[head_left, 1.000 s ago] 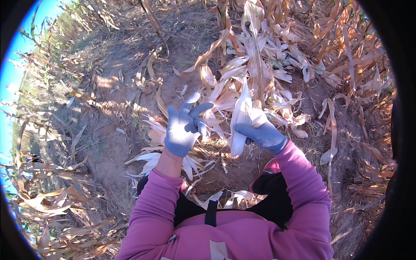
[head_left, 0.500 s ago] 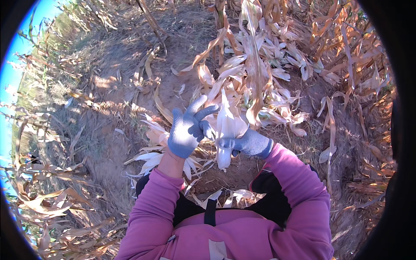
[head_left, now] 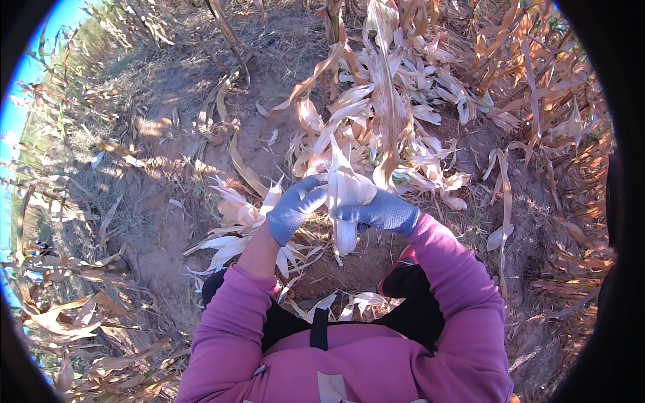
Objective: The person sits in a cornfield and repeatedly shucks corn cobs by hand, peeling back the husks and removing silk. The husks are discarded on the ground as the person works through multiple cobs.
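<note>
Drawn in from its earlier spread, a gloved left hand (head_left: 295, 209) meets the husk-wrapped corn ear (head_left: 348, 188) at nine o'clock, putting both hands at the work; whether it grips cannot be told. The right hand (head_left: 383, 213) clasps the ear from three o'clock. Around it, loose husks (head_left: 430, 156) lie toward two o'clock, white husks (head_left: 228, 245) at eight; a drooping leaf (head_left: 385, 114) crowds one o'clock.

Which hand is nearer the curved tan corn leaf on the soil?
Left. The left hand is below and right of the corn leaf; the right hand is farther right, gripping pale husk.
</note>
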A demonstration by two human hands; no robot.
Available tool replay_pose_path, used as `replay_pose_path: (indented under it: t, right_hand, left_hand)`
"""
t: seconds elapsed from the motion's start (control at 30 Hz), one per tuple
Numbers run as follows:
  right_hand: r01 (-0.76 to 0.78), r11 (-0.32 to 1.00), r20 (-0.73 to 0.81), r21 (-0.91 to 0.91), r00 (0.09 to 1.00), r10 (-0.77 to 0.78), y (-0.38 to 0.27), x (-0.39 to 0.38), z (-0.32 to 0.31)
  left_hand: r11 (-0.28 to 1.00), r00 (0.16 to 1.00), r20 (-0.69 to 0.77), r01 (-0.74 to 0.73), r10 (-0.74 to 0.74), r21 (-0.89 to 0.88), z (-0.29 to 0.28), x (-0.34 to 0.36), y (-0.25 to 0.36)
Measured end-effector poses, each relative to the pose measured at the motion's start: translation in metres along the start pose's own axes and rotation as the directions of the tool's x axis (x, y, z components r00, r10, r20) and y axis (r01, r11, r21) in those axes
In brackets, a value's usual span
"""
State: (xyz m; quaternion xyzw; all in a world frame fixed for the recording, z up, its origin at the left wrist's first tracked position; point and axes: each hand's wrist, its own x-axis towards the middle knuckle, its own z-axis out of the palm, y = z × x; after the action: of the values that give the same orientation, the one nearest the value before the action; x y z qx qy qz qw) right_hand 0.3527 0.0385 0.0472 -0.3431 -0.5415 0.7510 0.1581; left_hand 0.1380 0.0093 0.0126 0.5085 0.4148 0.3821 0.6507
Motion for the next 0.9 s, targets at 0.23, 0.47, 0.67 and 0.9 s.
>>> replay_pose_path:
  t: [0.23, 0.47, 0.67, 0.9]
  right_hand:
    - [0.038, 0.988, -0.013, -0.15, 0.999, -0.04, 0.014, 0.014, -0.003]
    - [0.015, 0.993, -0.34, -0.117, 0.939, -0.054, 0.005, 0.004, -0.031]
    - [0.036, 0.99, -0.116, 0.134, 0.993, -0.02, 0.007, 0.002, -0.023]
    - [-0.07, 0.995, -0.179, -0.067, 0.982, 0.057, -0.001, -0.002, -0.02]
  left_hand:
    - [0.993, 0.985, -0.166, -0.069, 0.053, -0.09, 0.016, 0.001, -0.008]
    - [0.997, 0.908, -0.416, 0.028, -0.056, -0.074, -0.008, 0.005, -0.002]
    - [0.983, 0.949, -0.309, 0.005, -0.062, -0.184, -0.012, 0.006, -0.015]
    - [0.971, 0.966, -0.256, -0.021, -0.042, -0.238, -0.016, 0.008, -0.022]
